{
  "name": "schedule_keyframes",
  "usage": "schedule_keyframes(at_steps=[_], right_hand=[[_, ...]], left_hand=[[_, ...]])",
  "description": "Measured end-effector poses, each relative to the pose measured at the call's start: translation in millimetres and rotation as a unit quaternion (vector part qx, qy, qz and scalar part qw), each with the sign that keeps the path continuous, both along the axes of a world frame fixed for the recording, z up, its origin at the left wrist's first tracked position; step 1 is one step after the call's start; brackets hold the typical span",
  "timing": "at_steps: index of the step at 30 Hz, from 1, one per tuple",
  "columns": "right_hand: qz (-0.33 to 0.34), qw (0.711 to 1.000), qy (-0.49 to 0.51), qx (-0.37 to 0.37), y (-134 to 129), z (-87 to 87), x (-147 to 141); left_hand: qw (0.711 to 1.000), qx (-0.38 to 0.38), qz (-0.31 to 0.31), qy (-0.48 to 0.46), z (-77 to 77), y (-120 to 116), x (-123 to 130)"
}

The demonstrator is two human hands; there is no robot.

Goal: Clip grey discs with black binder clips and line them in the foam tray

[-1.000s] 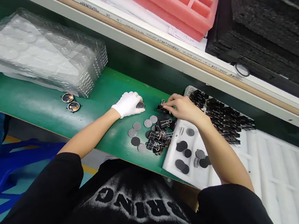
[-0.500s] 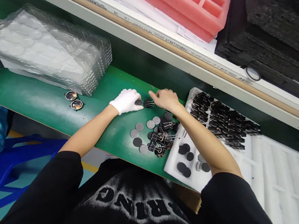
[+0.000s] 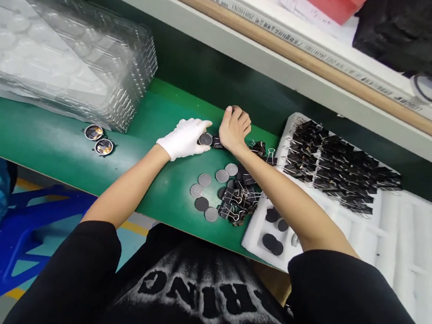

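Note:
My left hand (image 3: 185, 139), in a white glove, is closed around a grey round disc (image 3: 205, 139) between thumb and fingers, just above the green bench. A black binder clip (image 3: 217, 142) sits at the disc's right edge; whether it grips the disc I cannot tell. My bare right hand (image 3: 234, 127) is beside that clip, wrist bent and loosely curled fingers apart, with nothing visible in them. Closer to me lie several loose grey and black discs (image 3: 202, 203) and a heap of black binder clips (image 3: 240, 201) with wire handles.
A white foam tray (image 3: 248, 238) at right carries rows of binder clips (image 3: 336, 165) and some black discs (image 3: 272, 244). Clear plastic trays (image 3: 127, 84) are stacked at left, near two round shiny parts (image 3: 104, 146). A shelf edge (image 3: 253, 36) runs along the back. A blue stool (image 3: 15, 243) stands lower left.
My right hand has tilted, its fingers swinging from pointing left to pointing away from me. My left hand still holds the disc. The camera view has shifted closer to the bench.

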State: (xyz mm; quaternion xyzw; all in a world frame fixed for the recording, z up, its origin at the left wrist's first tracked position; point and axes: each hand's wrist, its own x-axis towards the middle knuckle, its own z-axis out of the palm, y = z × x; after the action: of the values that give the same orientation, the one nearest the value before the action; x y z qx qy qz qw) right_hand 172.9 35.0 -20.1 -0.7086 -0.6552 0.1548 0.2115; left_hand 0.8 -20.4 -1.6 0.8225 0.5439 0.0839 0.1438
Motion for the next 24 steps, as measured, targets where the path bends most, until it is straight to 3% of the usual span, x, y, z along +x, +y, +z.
schedule_keyframes(at_steps=[11, 13, 15, 20, 22, 24], right_hand=[[0.017, 0.999, 0.005, 0.040, 6, -19.3, 1], [0.004, 0.999, 0.023, 0.027, 6, -7.2, 0], [0.033, 0.999, 0.032, 0.021, 5, 16.4, 10], [0.247, 0.965, -0.091, 0.011, -13, 83.1, 91], [0.284, 0.940, -0.185, -0.032, -27, 92.1, 121], [0.300, 0.918, -0.252, -0.057, -40, 88.7, 138]], left_hand=[[0.999, -0.005, -0.025, -0.019, -1.7, 3, 9], [1.000, 0.003, -0.026, -0.011, -1.7, 1, 10], [1.000, 0.013, -0.012, 0.002, -0.3, -2, 11], [0.993, 0.046, 0.097, 0.057, 13.0, -20, 12], [0.992, 0.074, 0.082, 0.066, 19.2, -24, 9], [0.992, 0.098, 0.017, 0.073, 21.9, -22, 3]])
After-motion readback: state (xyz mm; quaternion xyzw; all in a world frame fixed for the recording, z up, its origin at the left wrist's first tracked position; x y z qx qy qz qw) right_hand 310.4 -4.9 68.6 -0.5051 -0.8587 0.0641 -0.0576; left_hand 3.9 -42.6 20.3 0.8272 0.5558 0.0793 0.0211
